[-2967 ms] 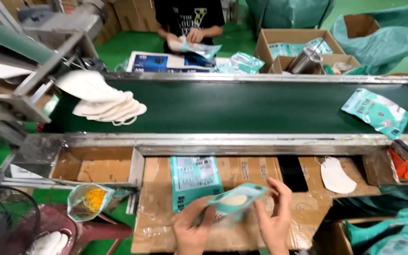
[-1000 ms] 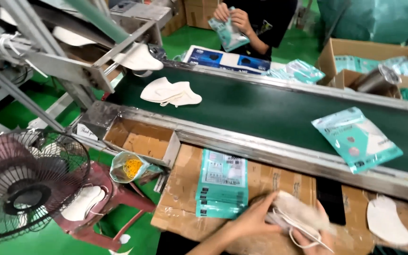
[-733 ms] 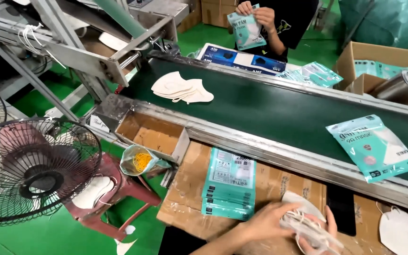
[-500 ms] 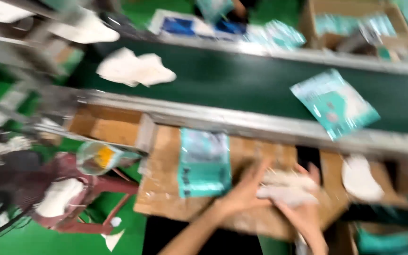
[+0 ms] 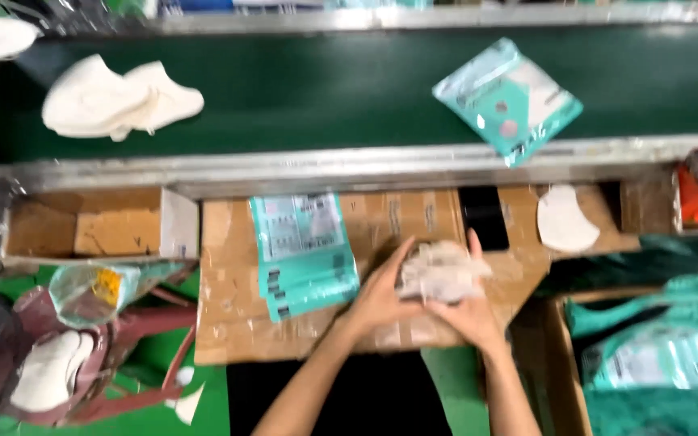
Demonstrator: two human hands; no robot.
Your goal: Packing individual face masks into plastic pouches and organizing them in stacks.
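Observation:
Both my hands hold a small bundle of white face masks (image 5: 439, 270) over the cardboard-covered worktable (image 5: 228, 323). My left hand (image 5: 381, 295) grips the bundle's left side and my right hand (image 5: 464, 311) cups it from below and the right. A stack of teal mask pouches (image 5: 300, 252) lies flat just left of my hands. A single white mask (image 5: 565, 218) rests on the table to the right. The picture is motion-blurred.
A dark green conveyor belt (image 5: 317, 89) runs across the top, carrying a pile of white masks (image 5: 115, 98) and a teal packed pouch (image 5: 509, 98). An open cardboard box (image 5: 82, 226) sits left; a box of teal pouches (image 5: 664, 355) at lower right; a red stool (image 5: 107, 355) at lower left.
The view swung from the left side back over the worktable. My hands brought the white masks together into a bundle at the table's centre. The teal pouch travelled along the belt.

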